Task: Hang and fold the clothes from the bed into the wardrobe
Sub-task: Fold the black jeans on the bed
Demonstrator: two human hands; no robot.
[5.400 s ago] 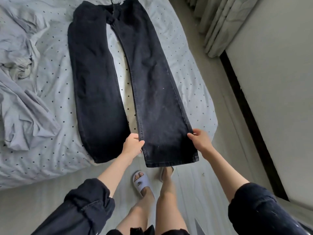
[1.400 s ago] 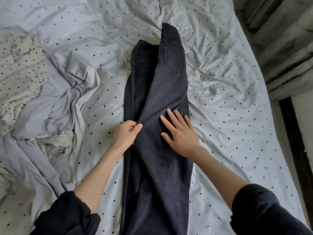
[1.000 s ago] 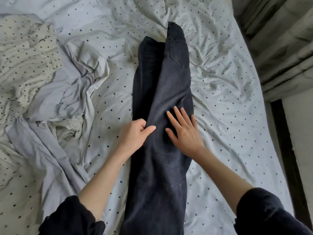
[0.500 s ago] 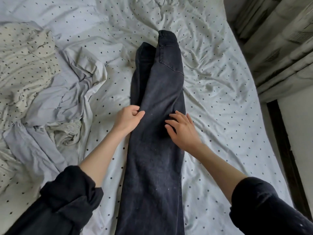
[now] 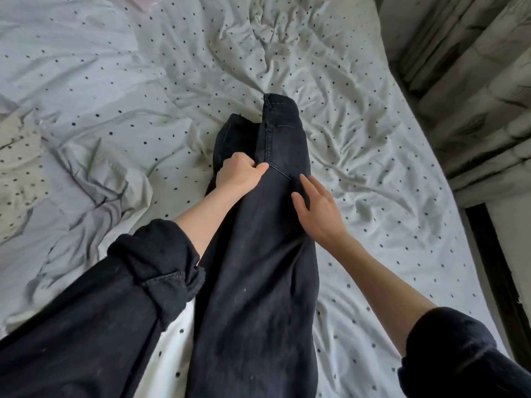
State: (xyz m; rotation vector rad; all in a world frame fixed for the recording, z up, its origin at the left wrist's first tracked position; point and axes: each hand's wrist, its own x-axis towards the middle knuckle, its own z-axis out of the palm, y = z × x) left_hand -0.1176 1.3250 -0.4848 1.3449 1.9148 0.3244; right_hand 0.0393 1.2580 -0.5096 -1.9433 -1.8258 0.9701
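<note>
Dark jeans (image 5: 258, 268) lie lengthwise on the bed (image 5: 373, 168). Left hand (image 5: 238, 173) pinches their fabric; at its 4 o'clock, right hand (image 5: 319, 214) rests spread on them.

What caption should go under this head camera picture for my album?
Folding black jeans lengthwise on a polka-dot bed sheet: left hand pinches the fabric, right hand rests flat on top.

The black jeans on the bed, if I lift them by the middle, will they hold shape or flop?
The black jeans will probably flop: they already crease where the left hand pinches them. The cloth looks thick, so likely fairly heavy. Unlikely to slide on the rumpled dotted sheet.
</note>
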